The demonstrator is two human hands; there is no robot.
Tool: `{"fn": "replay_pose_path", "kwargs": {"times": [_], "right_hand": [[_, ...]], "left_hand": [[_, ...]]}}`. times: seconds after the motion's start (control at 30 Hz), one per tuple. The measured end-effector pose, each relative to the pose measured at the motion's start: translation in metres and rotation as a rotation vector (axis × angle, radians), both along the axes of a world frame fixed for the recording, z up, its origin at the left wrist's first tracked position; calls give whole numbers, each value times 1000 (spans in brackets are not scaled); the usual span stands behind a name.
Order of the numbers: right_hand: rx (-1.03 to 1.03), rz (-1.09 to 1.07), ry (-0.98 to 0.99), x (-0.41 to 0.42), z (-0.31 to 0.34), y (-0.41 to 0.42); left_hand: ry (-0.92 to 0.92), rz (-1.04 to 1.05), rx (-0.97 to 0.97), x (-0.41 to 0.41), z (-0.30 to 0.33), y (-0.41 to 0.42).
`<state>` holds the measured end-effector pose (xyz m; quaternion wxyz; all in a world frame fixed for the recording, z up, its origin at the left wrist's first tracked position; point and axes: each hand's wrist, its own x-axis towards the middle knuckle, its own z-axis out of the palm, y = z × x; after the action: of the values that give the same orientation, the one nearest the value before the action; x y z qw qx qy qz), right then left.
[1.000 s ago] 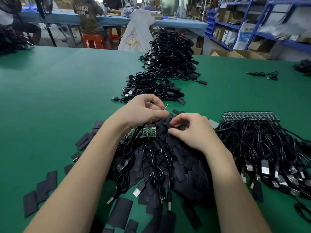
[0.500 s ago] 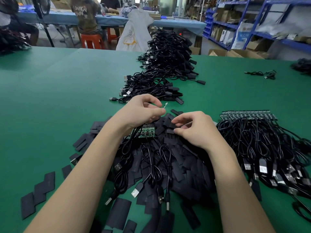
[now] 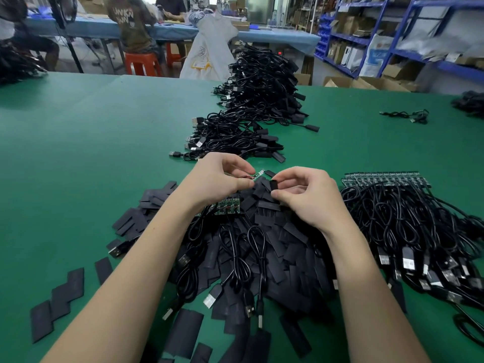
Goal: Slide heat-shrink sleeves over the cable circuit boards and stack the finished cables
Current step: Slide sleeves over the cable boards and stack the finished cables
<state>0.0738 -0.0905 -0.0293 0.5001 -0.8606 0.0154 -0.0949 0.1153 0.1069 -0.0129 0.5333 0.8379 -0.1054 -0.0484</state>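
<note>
My left hand pinches the thin wires of a cable just behind its small green circuit board, which sticks out to the right. My right hand pinches a flat black heat-shrink sleeve, held just right of and below the board and apart from it. Both hands hover over a heap of loose black sleeves mixed with a few cables and bare green boards. Finished sleeved cables lie stacked in a long pile just beyond my hands.
A bundle of unsleeved cables with a row of boards lies at the right. Stray sleeves dot the green table at the left. A lone cable rests far right. People sit at a blue table behind.
My right hand has lifted from the heap with one sleeve and come up toward the board. My left hand holds its cable in nearly the same place.
</note>
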Motion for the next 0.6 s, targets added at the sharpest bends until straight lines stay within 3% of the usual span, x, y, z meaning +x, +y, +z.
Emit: {"fn": "replay_pose_path", "kwargs": {"times": [0.2, 0.4, 0.6], "right_hand": [[226, -22, -26, 0, 2, -2], [900, -8, -57, -3, 8, 0], [1024, 9, -67, -2, 9, 7]], "left_hand": [[-7, -28, 11, -2, 1, -1], [19, -93, -46, -7, 4, -5], [28, -115, -64, -9, 6, -8]]}}
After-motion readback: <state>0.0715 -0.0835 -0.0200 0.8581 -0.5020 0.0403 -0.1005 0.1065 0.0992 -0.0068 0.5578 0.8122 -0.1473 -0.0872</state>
